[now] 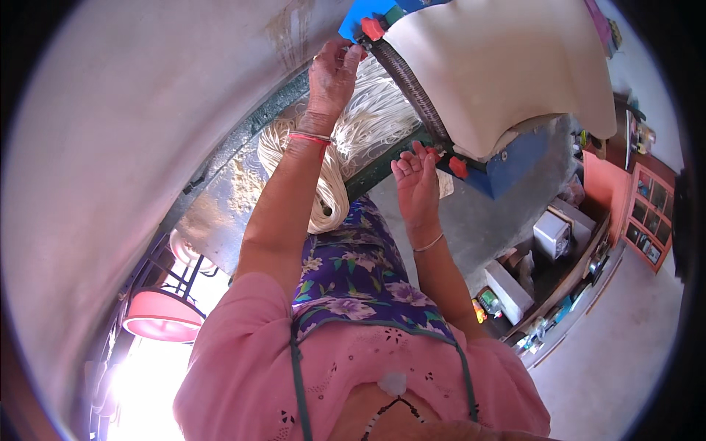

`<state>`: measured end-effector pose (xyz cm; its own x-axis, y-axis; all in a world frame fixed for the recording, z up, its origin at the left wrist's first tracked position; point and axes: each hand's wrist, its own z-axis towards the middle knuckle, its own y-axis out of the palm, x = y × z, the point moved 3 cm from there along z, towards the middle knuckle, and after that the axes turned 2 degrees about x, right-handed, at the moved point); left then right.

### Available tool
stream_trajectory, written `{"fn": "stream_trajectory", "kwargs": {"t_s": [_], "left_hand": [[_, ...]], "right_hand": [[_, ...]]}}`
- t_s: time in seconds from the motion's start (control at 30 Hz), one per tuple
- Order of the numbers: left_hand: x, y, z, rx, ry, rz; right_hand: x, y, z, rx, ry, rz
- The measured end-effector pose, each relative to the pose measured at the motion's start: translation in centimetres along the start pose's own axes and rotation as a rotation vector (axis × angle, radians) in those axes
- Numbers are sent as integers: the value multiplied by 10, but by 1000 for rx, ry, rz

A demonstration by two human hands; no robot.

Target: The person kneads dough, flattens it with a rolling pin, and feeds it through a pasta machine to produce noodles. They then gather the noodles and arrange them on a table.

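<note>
A ribbed cutting roller [411, 85] crosses the machine above my hands. My left hand [333, 74] has its fingertips closed around a red knob at the roller's upper left end. Near the lower right end is my right hand [416, 179], palm up with loosely curled fingers, beside another red knob [433, 154]; contact is hard to tell. More red knobs [458, 167] sit on the frame. A wide cream dough sheet [496, 66] drapes over the machine. Pale noodle strands [375, 105] spread below the roller, and a looped noodle bundle [330, 204] lies partly behind my left forearm.
Flour dusts the metal work surface [212, 212] at left, beside a wall. A pink basin [164, 315] stands on a rack at lower left. White boxes [551, 234] and bottles fill a shelf at right, near a cabinet with glass panes [650, 218].
</note>
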<state>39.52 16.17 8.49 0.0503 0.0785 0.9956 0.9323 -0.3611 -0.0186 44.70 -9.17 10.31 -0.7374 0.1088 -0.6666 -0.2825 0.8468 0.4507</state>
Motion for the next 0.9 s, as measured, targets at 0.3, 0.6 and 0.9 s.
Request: {"fn": "stream_trajectory", "kwargs": {"t_s": [0.3,0.6,0.9], "left_hand": [[19,-25,5,148,272,200],[12,-31,-37,67,0,108],[-50,-25,-106,97,-121,101]], "right_hand": [[-7,-9,-40,-60,116,-342],[-246,120,-94,-288,-1330,-1727],[-343,101,5,-275,-1525,-2144]]}}
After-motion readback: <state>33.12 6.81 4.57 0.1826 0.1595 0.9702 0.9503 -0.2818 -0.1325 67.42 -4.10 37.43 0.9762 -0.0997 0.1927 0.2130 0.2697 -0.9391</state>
